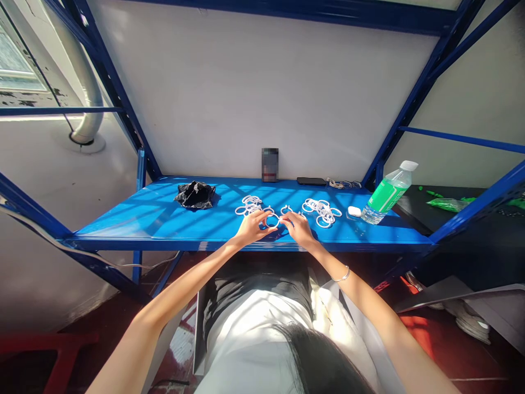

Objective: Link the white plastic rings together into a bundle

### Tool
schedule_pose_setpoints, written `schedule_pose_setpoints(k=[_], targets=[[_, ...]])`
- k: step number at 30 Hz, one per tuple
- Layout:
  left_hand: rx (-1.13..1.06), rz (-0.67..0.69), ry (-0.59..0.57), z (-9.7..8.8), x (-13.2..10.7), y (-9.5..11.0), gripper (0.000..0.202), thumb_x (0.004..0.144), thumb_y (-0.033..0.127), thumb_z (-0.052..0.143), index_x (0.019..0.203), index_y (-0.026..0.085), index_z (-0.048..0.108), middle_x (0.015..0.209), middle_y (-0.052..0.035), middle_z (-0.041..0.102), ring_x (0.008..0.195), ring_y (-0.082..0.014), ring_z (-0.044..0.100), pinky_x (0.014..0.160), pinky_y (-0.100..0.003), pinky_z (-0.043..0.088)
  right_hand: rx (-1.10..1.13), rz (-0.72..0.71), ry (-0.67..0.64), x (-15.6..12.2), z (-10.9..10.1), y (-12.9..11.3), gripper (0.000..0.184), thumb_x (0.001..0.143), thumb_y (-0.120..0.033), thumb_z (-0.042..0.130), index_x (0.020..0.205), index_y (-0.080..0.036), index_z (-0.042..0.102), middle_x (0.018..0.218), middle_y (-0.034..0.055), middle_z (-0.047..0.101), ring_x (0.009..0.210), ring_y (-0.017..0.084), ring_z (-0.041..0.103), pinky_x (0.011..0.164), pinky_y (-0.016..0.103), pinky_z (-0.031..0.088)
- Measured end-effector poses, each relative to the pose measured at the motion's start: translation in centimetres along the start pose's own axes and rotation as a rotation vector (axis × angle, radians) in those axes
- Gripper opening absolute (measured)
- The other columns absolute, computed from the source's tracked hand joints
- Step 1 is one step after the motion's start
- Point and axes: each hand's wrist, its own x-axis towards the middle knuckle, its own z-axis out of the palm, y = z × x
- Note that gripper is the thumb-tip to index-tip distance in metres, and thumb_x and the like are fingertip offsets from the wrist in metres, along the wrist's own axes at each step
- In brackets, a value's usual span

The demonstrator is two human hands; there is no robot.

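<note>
Near the front edge of the blue shelf top (135, 221), my left hand (255, 227) is closed on a white ring (272, 221). My right hand (298, 228) pinches the right side of the same ring, so it is held between both hands. Just behind my left hand lies a pile of white rings (248, 205). A larger pile of similar rings (322, 211) sits to the right of my right hand. One or two more rings (286, 209) show right behind my fingers, partly hidden by them.
A crumpled black plastic bag (195, 195) stands at the left. Along the back are a dark box (269, 165), a black phone (310, 181) and a coiled cable (344, 184). A green-labelled bottle (388, 192) and a small white case (354, 212) are at the right. Blue posts (404, 109) frame the shelf.
</note>
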Motion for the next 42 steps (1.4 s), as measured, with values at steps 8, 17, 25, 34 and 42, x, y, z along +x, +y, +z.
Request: schedule_pose_setpoints(k=[8,17,25,34,42], targets=[[0.021,-0.066,-0.059,0.1,0.0,0.2,0.054,0.089,0.057,0.063,0.124,0.016,0.064,0.07,-0.0018,0.062,0.062,-0.0153,0.058,0.061,-0.027,0.047,-0.01,0.022,-0.017,0.0,-0.2,-0.1,0.017,0.096,-0.031,0.055,0.091,-0.024,0.069,0.081,0.0046,0.074,0.08,0.021,0.07,0.071,0.03,0.05],[-0.005,-0.126,-0.107,-0.1,0.1,0.4,0.05,0.09,0.055,0.062,0.125,0.019,0.063,0.067,0.0007,0.06,0.061,-0.0146,0.06,0.059,-0.024,0.045,0.001,0.033,-0.027,0.0,-0.3,-0.3,0.017,0.096,-0.03,0.054,0.09,-0.023,0.068,0.079,0.0042,0.074,0.08,0.022,0.07,0.07,0.03,0.049],[-0.001,-0.143,-0.115,-0.2,0.1,0.6,0.049,0.089,0.054,0.063,0.123,0.018,0.063,0.064,0.0016,0.058,0.059,-0.0146,0.059,0.057,-0.024,0.042,-0.004,0.022,-0.021,0.0,-0.2,-0.2,0.018,0.097,-0.031,0.053,0.088,-0.023,0.067,0.078,0.0037,0.074,0.078,0.022,0.07,0.069,0.029,0.049],[-0.025,-0.23,-0.113,-0.4,0.5,0.8,0.057,0.087,0.059,0.062,0.125,0.017,0.062,0.064,0.0013,0.058,0.056,-0.0139,0.055,0.052,-0.024,0.039,-0.079,-0.024,0.052,0.1,-0.5,-0.9,0.019,0.098,-0.032,0.052,0.093,-0.023,0.068,0.089,0.0062,0.074,0.088,0.022,0.069,0.08,0.033,0.052],[0.149,-0.269,0.12,-0.1,0.4,-0.8,0.041,0.088,0.045,0.066,0.121,0.021,0.06,0.112,-0.0123,0.064,0.107,-0.0286,0.058,0.084,-0.038,0.051,-0.242,0.037,0.047,0.1,0.6,0.4,0.032,0.092,-0.018,0.049,0.121,-0.019,0.062,0.123,0.0164,0.066,0.119,0.032,0.057,0.103,0.054,0.045]])
